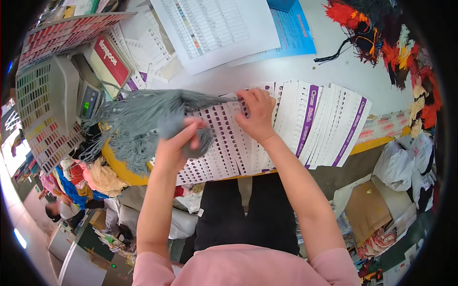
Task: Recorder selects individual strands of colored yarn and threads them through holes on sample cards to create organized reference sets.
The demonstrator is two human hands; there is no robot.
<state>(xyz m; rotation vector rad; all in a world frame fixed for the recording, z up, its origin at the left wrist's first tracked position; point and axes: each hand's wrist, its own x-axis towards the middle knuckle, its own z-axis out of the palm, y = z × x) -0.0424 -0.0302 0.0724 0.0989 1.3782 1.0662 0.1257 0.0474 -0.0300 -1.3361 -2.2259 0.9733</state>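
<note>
The left hand (183,138) clutched grey thread (138,112). The right hand (257,112), thumb and fingers apart, touched its narrow end over cards (288,119) with white-lettered purple bands (350,133).

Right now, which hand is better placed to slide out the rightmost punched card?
Right hand, likely: though touching the gray threads, it is nearer the purple-striped punched card. The left hand, gripping threads, is farther off.

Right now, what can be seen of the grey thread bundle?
The grey thread bundle looks like soft floss: many loose strands, fanned untidily leftward over the yellow table edge, narrowing rightward across the punched cards to the fingertips of the right hand. The left hand holds a blurred grey clump; whether it joins the bundle is unclear.
</note>
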